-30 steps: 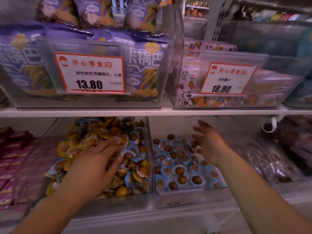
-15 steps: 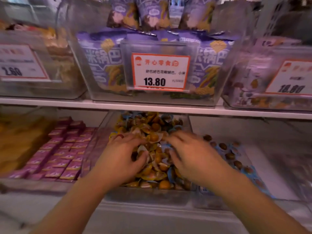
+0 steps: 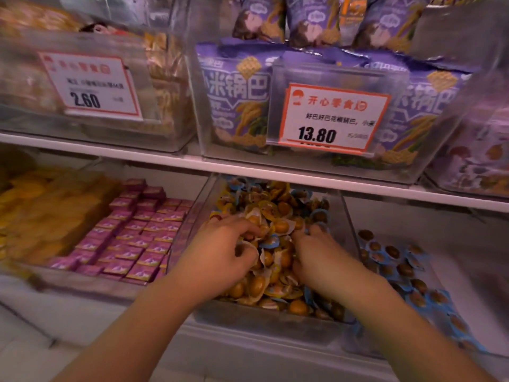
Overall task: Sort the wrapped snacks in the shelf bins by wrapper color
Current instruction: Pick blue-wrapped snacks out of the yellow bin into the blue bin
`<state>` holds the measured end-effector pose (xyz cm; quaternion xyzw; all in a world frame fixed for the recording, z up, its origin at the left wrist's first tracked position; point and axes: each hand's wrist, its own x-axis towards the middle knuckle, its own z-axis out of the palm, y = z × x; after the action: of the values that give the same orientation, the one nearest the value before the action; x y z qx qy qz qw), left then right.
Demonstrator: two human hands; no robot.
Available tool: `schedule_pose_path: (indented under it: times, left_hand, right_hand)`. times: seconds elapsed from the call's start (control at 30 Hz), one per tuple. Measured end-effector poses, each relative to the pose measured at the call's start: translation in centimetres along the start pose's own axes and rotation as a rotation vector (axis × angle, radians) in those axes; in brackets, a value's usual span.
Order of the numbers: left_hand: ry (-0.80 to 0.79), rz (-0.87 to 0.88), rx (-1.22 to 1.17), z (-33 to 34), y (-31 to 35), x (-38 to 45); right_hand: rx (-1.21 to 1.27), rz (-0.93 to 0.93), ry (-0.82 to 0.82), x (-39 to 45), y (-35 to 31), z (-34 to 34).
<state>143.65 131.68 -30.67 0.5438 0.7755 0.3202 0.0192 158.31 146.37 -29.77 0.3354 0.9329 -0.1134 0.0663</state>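
A clear middle bin (image 3: 270, 319) on the lower shelf holds a heap of yellow-wrapped snacks (image 3: 275, 216) with some blue-wrapped ones mixed in. Both of my hands are sunk into that heap. My left hand (image 3: 217, 257) curls over the wrappers on the left side, fingers bent into them. On the right side, my right hand (image 3: 319, 255) digs in with its fingertips buried. What either hand holds is hidden by the heap. The bin to the right (image 3: 468, 271) holds blue-wrapped snacks (image 3: 399, 260) laid in a flat layer.
Left of the middle bin lie pink boxed snacks (image 3: 132, 238) and, farther left, yellow packs (image 3: 41, 210). The upper shelf (image 3: 165, 158) carries bins of purple bags (image 3: 237, 97) with price tags 13.80 (image 3: 330, 119) and 2.60 (image 3: 91, 84).
My right hand left the blue bin and joined my left hand in the mixed middle bin. Both hands have pushed deeper into the heap, and the view has shifted left.
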Motion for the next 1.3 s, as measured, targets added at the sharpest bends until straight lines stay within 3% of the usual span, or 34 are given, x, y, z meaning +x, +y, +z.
schedule_pose_path:
  times: [0.23,0.37,0.43,0.6,0.77,0.87,0.97,1.1,1.2,1.3]
  left_hand:
    - [0.044,0.095,0.155,1.2,0.9,-0.2]
    - [-0.032,0.123,0.297,2.4,1.6,0.3]
    - [-0.065,0.078,0.307,2.8,1.6,0.5]
    - [-0.011,0.090,0.257,2.9,1.7,1.4]
    - [0.076,0.130,0.234,2.9,1.9,1.7]
    - [0.148,0.156,0.204,2.7,2.2,1.7]
    - [0.271,0.101,0.027,2.5,3.1,1.8]
    - [0.414,0.064,-0.202,2.0,4.4,1.3]
    - [0.401,0.052,-0.245,2.1,4.3,1.0]
    - [0.378,-0.088,-0.484,2.3,4.4,1.2]
  right_hand:
    - [0.301,-0.049,0.218,-0.9,-0.1,-1.4]
    - [0.899,-0.067,0.352,-1.5,-0.1,-2.8]
    - [1.076,-0.050,0.397,-1.8,0.3,-3.3]
    - [1.413,0.047,0.282,-2.0,1.1,-3.0]
    - [1.417,0.038,0.259,-2.8,1.5,-3.1]
    - [1.206,-0.036,0.322,-3.2,1.3,-2.9]
    - [1.010,-0.050,0.325,-3.2,0.8,-2.4]
    - [1.273,0.073,0.205,-3.2,0.4,-2.7]
    - [1.393,0.115,0.188,-2.9,0.5,-2.6]
    - [1.466,0.179,0.135,-2.7,0.3,-2.0]
